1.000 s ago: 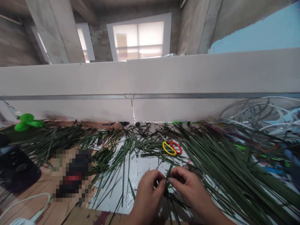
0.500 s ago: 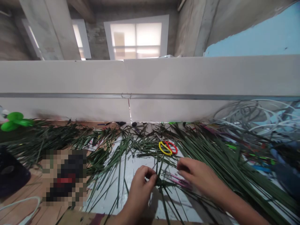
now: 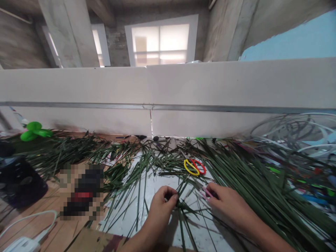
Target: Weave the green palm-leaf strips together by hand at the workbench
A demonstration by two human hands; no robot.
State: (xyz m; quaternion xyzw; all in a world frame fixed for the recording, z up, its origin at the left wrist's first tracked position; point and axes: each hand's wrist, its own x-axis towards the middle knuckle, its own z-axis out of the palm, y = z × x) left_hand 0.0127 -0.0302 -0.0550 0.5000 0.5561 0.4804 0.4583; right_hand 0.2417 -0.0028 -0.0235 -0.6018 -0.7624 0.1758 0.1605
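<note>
My left hand pinches a knotted piece of green leaf strips between thumb and fingertips, and long loose ends fan out from it above and below. Just to the right, my right hand is closed on small pink-handled scissors, pointing left toward the leaf piece; part of their handles is hidden by the fingers. Beyond both hands lies a second pair of scissors with one yellow and one red handle loop. Under the work is a white board with cut strips scattered on it.
Long green leaves are heaped at the right, beside coiled pale strips. Darker leaf piles lie at the left, with a green balloon-like shape, a dark container and a white cable. A white partition stands behind.
My right hand has taken hold of the pink-handled scissors that lay on the board and lifted them. My left hand keeps its pinch on the leaf piece. The view has shifted slightly left.
</note>
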